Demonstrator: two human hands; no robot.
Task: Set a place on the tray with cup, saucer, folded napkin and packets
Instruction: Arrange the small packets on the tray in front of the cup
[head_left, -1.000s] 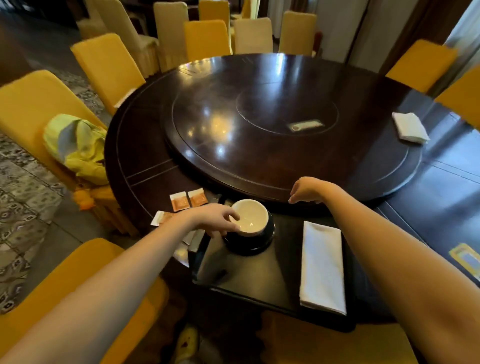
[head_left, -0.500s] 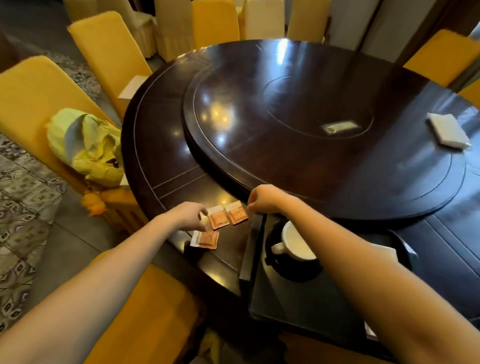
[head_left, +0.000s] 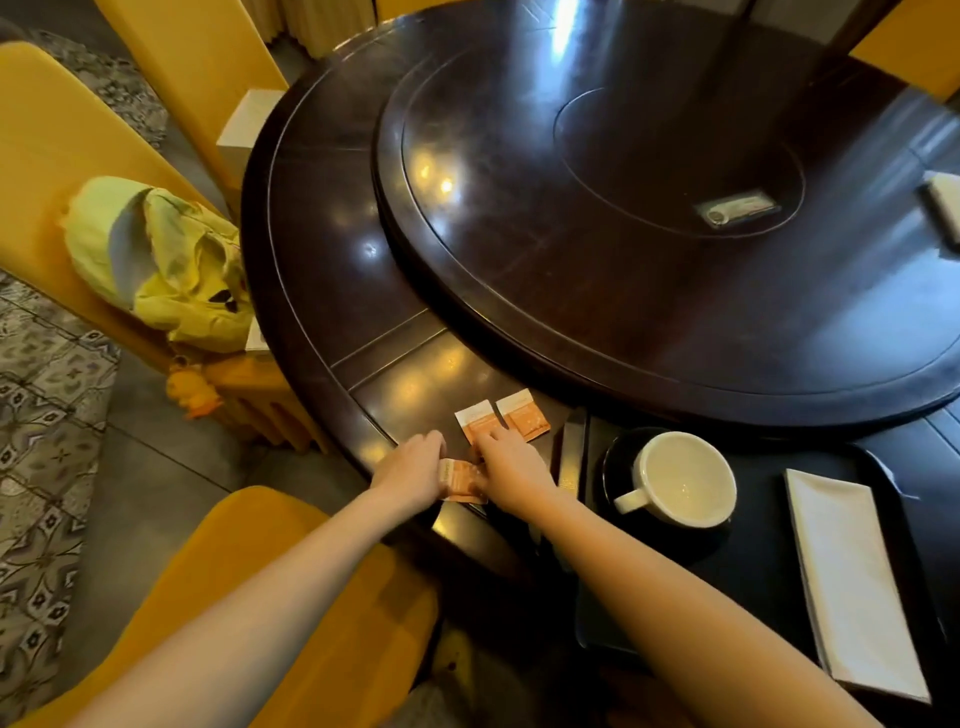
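Both hands have been brought from the tray (head_left: 587, 618) to the packets (head_left: 522, 414) at lower centre; the nearest packet (head_left: 461, 480) is pinched between left hand (head_left: 415, 470) and right hand (head_left: 511, 470); cup (head_left: 684, 479), saucer (head_left: 613, 467) and napkin (head_left: 852, 587) are already placed on the tray at lower right, so only packets are judged left.

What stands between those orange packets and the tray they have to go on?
Only the tray's raised left rim. The packets lie on the table just left of it, both hands already on them. The cup and saucer sit right behind that rim; the napkin lies farther right.
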